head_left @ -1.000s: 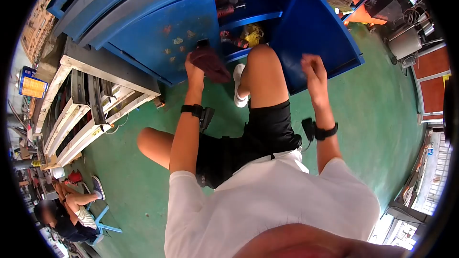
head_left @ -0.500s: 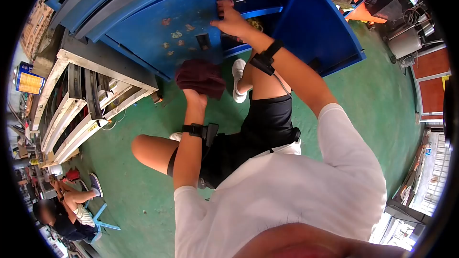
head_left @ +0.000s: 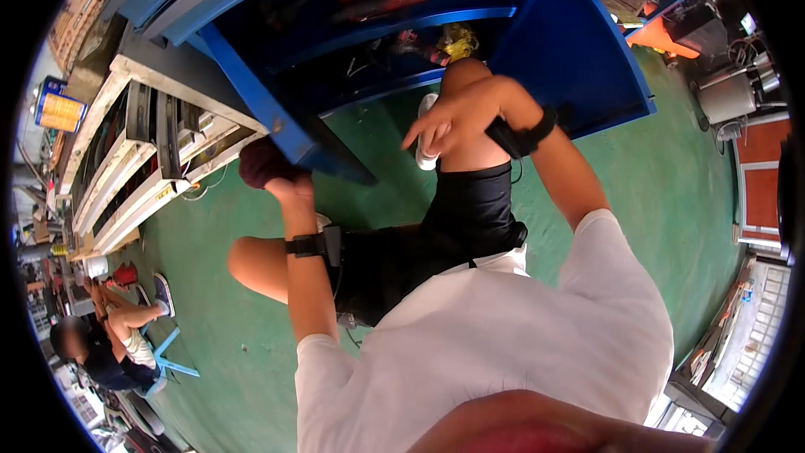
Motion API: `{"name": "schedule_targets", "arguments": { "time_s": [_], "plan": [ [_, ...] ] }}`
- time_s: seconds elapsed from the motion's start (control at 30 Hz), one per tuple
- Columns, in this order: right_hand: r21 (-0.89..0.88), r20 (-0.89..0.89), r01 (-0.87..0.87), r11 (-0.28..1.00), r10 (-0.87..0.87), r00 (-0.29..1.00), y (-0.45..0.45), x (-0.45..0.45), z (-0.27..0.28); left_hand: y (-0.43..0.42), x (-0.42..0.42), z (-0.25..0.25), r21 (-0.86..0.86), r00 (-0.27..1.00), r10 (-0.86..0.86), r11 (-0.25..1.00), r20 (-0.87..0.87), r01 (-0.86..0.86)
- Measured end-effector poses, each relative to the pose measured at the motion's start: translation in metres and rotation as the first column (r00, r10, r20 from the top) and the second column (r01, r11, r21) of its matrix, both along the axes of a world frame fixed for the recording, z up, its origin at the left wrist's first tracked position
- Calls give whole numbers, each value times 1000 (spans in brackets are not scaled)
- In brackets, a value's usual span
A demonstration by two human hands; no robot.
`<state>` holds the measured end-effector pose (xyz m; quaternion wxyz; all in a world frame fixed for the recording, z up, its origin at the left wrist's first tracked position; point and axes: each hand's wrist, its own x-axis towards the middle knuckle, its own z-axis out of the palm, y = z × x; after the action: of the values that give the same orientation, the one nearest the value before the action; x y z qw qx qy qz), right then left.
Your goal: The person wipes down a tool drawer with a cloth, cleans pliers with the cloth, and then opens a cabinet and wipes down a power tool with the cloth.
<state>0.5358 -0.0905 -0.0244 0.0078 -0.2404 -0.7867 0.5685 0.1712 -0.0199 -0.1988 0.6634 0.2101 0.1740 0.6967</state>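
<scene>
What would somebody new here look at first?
Probably the big blue cabinet standing wide open at the top. Next, perhaps the dark red cloth in the left hand, by the cabinet's left door. Then maybe the bright yellow bundle low inside the cabinet.

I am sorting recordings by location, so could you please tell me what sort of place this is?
It looks like a workshop or garage: the open blue cabinet has what seem to be red tools on a shelf, and the rack beside it holds long bars.
</scene>
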Motion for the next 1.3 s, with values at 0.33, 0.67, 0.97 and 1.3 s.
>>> {"name": "schedule_targets", "arguments": {
  "time_s": [0.33, 0.67, 0.97, 1.3],
  "plan": [
    [272, 114, 799, 536, -843, 527, 167, 81, -24, -67, -70, 38, -389, 937, 91, 893, -336, -226],
    [405, 209, 690, 600, -796, 569, 256, 44, -58, -77, -78, 59, -270, 870, 420, 834, -257, -482],
    [390, 30, 824, 411, -900, 434, 331, -19, -81, -59, -89, 41, -65, 673, 666, 694, -320, -717],
    [-229, -7, 954, 193, -980, 197, 338, -81, -63, -53, -110, 39, -323, 783, 561, 713, -268, -622]
  ]
}}
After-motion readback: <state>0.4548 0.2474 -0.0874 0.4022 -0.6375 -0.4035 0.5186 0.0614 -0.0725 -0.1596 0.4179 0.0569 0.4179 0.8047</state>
